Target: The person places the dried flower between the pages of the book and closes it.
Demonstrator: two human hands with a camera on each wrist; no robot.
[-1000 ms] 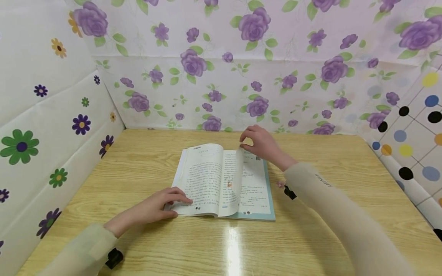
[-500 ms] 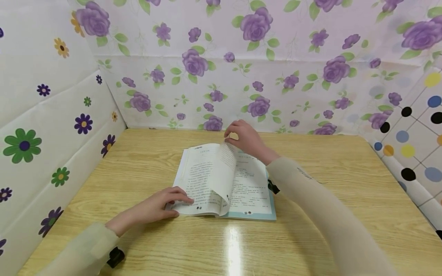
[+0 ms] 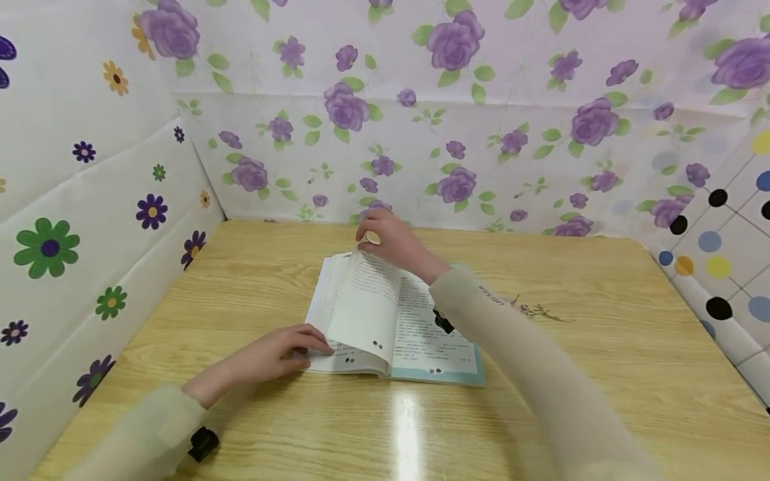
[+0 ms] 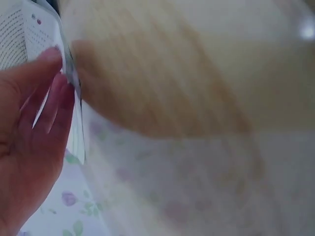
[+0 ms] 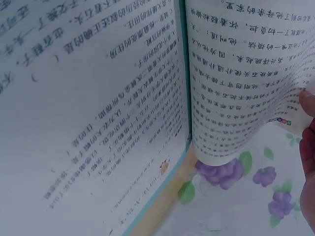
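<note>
An open book (image 3: 421, 334) with printed pages and a light-blue border lies on the table. My right hand (image 3: 402, 247) pinches the top corner of a lifted page (image 3: 363, 310), which stands curved over the left half of the book. In the right wrist view, the fingers at the right edge hold this page's corner. My left hand (image 3: 265, 357) rests at the book's lower left, fingertips on the left page. In the left wrist view, the thumb and fingertips touch the book's corner and edge. The raised page covers most of the left page.
A small dried flower sprig (image 3: 532, 309) lies on the wooden table (image 3: 252, 280), right of the book, partly behind the right sleeve (image 3: 517, 347). Floral-print sheeting (image 3: 277, 160) walls the back, with patterned panels at both sides.
My right hand has moved left, carrying the page from the right side across the spine over the left side. The left hand has stayed nearly in place.
</note>
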